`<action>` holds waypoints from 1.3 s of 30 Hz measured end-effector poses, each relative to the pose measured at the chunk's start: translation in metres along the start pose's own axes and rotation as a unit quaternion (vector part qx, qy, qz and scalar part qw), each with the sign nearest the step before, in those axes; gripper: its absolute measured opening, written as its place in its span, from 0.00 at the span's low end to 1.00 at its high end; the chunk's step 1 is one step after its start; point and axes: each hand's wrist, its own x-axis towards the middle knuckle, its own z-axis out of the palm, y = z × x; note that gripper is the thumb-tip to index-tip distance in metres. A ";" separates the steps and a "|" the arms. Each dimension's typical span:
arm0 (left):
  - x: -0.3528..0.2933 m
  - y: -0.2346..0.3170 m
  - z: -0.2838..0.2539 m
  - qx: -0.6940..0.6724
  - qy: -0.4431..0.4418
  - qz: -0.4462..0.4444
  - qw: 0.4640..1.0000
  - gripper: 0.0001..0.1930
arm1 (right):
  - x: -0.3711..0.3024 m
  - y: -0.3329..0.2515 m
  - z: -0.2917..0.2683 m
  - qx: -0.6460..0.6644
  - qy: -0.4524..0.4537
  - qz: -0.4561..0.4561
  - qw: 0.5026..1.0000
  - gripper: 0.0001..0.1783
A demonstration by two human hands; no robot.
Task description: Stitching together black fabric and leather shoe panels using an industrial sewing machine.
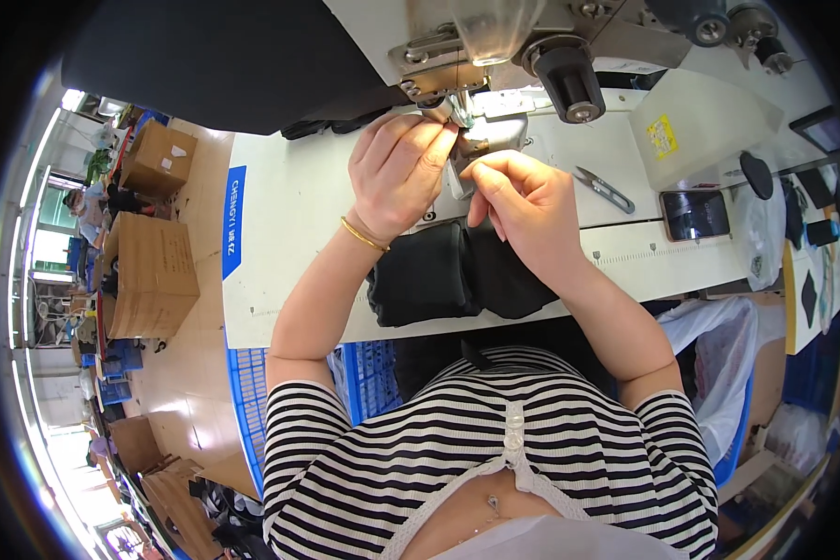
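My left hand [397, 173] is up at the needle and presser foot area [457, 110] of a sewing machine [495, 56]. Its thumb and forefinger are pressed together there, and whatever they pinch is too small to make out. Just to the right, my right hand [525, 201] has its thumb and forefinger pinched close to the metal machine bed [490, 138]. I cannot see what, if anything, is between them. Folded black fabric [425, 275] lies on the white table [322, 299] below both hands.
Thread snips [607, 189] lie on the table right of my right hand. Farther right are a dark phone-like device [695, 216] and a translucent plastic guard [700, 126]. Blue crates [371, 378] stand under the table edge. Cardboard boxes [154, 275] occupy the floor at left.
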 end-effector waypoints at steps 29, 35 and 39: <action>0.004 -0.002 0.011 0.007 0.025 -0.026 0.999 0.10 | 0.003 0.011 -0.002 -0.011 0.000 -0.003 1.000 0.10; 0.002 -0.002 0.011 0.010 0.020 -0.028 0.999 0.10 | 0.002 0.012 -0.005 -0.028 -0.002 0.000 1.000 0.10; 0.006 -0.001 0.010 0.008 0.019 -0.028 0.999 0.10 | 0.000 0.013 -0.006 -0.025 0.000 0.000 1.000 0.10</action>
